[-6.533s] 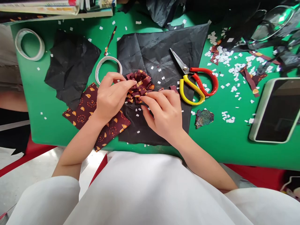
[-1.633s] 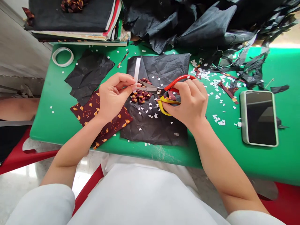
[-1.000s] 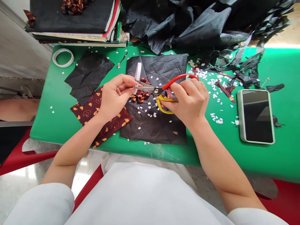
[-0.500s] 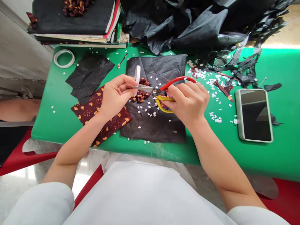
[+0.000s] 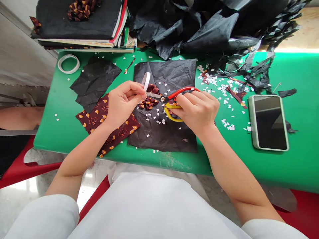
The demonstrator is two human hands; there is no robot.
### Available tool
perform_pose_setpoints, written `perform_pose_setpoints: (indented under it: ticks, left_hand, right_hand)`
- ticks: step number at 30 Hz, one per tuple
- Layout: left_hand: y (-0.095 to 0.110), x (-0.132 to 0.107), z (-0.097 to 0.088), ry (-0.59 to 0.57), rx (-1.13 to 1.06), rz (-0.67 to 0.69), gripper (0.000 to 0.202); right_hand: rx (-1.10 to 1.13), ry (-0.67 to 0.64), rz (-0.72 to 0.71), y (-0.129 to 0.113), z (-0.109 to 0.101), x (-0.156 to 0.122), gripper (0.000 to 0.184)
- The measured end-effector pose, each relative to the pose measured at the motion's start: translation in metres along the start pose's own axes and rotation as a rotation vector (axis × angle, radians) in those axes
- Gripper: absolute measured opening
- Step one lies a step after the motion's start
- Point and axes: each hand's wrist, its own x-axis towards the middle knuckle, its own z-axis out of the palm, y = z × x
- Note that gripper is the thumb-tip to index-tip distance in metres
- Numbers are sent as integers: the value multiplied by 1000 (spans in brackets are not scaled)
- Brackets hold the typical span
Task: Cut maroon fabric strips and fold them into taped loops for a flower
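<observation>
My left hand (image 5: pixel 126 103) is closed in a pinch on a thin white tape roll (image 5: pixel 147 79), which stands on edge above the fingertips. Wrapped around the red and yellow handles of a pair of scissors (image 5: pixel 164 99) is my right hand (image 5: pixel 199 109). The blades point left and reach the left fingertips; what lies between them is too small to make out. Below the blades, folded maroon and yellow fabric pieces (image 5: pixel 149 103) rest on a black sheet (image 5: pixel 164 132) among tiny white bits. A maroon patterned cloth (image 5: pixel 119 132) lies under my left wrist.
On the green table (image 5: pixel 57 132) are another tape roll (image 5: pixel 68 64), a black scrap (image 5: pixel 96 79) and a phone (image 5: pixel 268 122). Books (image 5: pixel 84 44) are stacked at the back left. Crumpled black material (image 5: pixel 164 30) fills the back. Another person's leg (image 5: pixel 20 118) shows at left.
My right hand has shifted slightly left and down, with the scissor handles a little closer together. The tape roll has tilted slightly in my left hand, which stays nearly in place.
</observation>
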Motion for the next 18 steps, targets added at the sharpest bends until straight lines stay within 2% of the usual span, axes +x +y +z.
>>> perform_pose_setpoints:
  ticks: [4, 7, 9, 11, 15, 18]
  left_hand:
    - [-1, -1, -4, 70, 85, 102, 2]
    - [-2, 4, -13, 118, 142, 121, 5]
    - [-5, 10, -20, 144, 201, 108, 7]
    - [-9, 16, -25, 165, 277, 102, 10]
    - [-22, 21, -26, 94, 430, 133, 5]
    - [-29, 20, -22, 20, 565, 193, 10]
  right_hand:
    - [-11, 42, 32, 2, 1, 0, 31]
    - [-70, 105, 89, 11, 0, 1, 25]
    - [-122, 135, 162, 21, 0, 3, 25]
    - [-137, 104, 262, 34, 1, 3, 29]
    - [-118, 53, 430, 56, 10, -4, 31]
    - [-9, 57, 414, 64, 16, -11, 28]
